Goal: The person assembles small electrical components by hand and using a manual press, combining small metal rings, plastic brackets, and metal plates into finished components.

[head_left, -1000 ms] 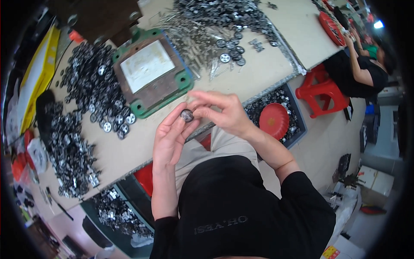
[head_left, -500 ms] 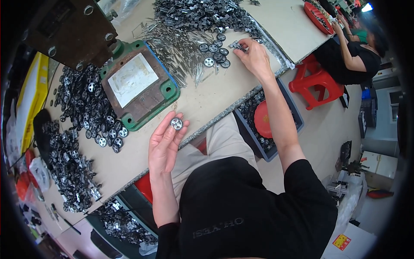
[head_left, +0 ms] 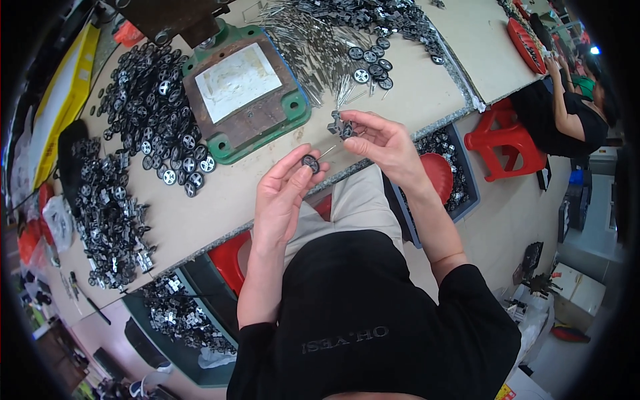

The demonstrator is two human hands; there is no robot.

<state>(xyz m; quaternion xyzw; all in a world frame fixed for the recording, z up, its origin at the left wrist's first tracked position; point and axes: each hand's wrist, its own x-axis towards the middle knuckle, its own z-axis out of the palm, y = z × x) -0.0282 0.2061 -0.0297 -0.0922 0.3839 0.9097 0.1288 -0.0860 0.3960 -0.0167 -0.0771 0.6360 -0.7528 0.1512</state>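
Between the fingertips of my left hand (head_left: 283,200) is a small black toy wheel (head_left: 311,162). A thin metal pin (head_left: 328,151) sticks out from the wheel toward my right hand. My right hand (head_left: 387,148) pinches a small dark grey plastic part (head_left: 339,125) with a blocky, notched outline. Both hands are close together over the table's front edge, the part and the pin apart by a small gap. Just beyond them lies a heap of loose metal pins (head_left: 320,60), with several spoked wheels (head_left: 361,76) beside it.
A green-based press (head_left: 293,103) stands on the table (head_left: 175,220), left of the pins. Piles of wheels (head_left: 153,107) and assembled wheel parts (head_left: 110,220) lie farther left. Grey plastic parts (head_left: 387,19) are heaped at the back. A crate (head_left: 467,170) and red stool (head_left: 500,143) stand right; another person (head_left: 573,113) sits beyond.
My right hand has come back from the loose wheels toward my left, bringing the plastic part. My left hand has turned the wheel, so its pin now shows. The whole view has shifted.
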